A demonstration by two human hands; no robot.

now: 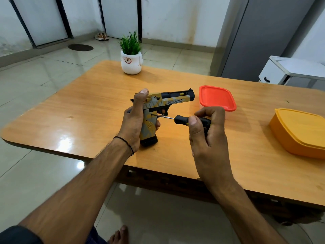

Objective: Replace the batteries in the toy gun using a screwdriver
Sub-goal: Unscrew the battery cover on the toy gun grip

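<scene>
Orange-brown wooden tabletop (84,110), glossy, with glare patches near its front edge. On it the toy gun (168,101) stands butt-down, magazine base apparently resting on the wood, muzzle toward the person's right, near a red-lidded container (217,98). Grip is held by the left hand (133,120): thumb up against the rear of the slide, fingers curled round the front. Opposite, the right hand (207,134) has fingers and thumb closed round the black handle of the screwdriver (182,119); its tip meets the side of the grip just below the trigger guard, presumably at a cover screw. Judgement: step in hand is working that screw. To do it well: keep the shaft square to the grip face, press inward while turning so the tip does not slip out, keep the butt braced on the wood, be ready to catch the screw. Surroundings: orange lidded container (299,131) further right; potted plant (131,57) at the far edge; pale tiled floor; shoes (101,36) by the far wall; grey cabinet (255,41) at right.
</scene>
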